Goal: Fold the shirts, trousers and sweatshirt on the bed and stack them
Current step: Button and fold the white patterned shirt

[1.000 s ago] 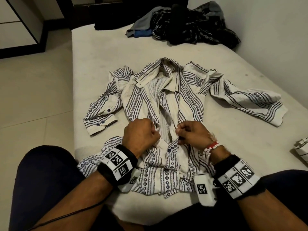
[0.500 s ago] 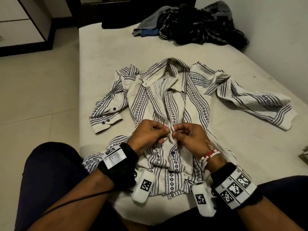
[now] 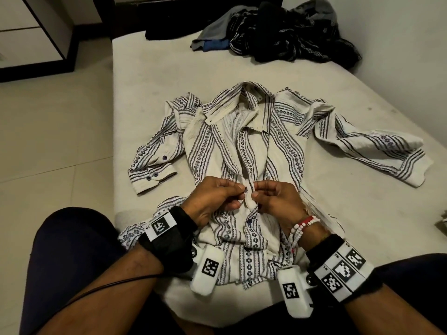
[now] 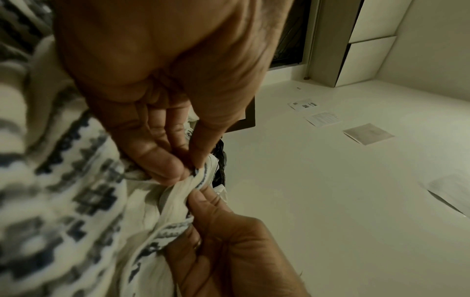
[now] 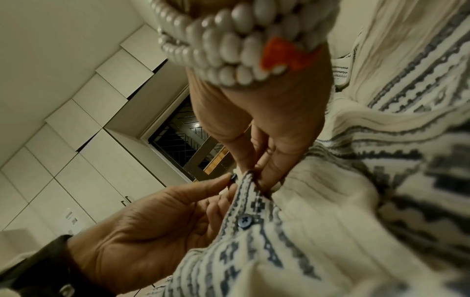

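A cream shirt (image 3: 285, 141) with dark patterned stripes lies face up on the bed, collar at the far end and both sleeves spread out. Both hands meet at its front opening, about halfway down. My left hand (image 3: 238, 192) pinches a dark button (image 5: 232, 177) on one edge. My right hand (image 3: 260, 193) pinches the facing edge of the opening between thumb and fingers. Just below them one button (image 5: 245, 219) is fastened. In the left wrist view the left hand (image 4: 183, 166) and right hand (image 4: 203, 201) hold the bunched fabric (image 4: 84, 201) together.
A heap of dark and grey clothes (image 3: 290, 32) lies at the far end of the mattress (image 3: 169, 81). Tiled floor (image 3: 48, 165) runs along the left, with a cabinet (image 3: 31, 32) beyond. A wall borders the right. Papers (image 4: 323, 118) lie on the floor.
The hands have closed in on each other at the shirt's front opening. The left hand has turned and now pinches a button. The shirt itself has stayed put.
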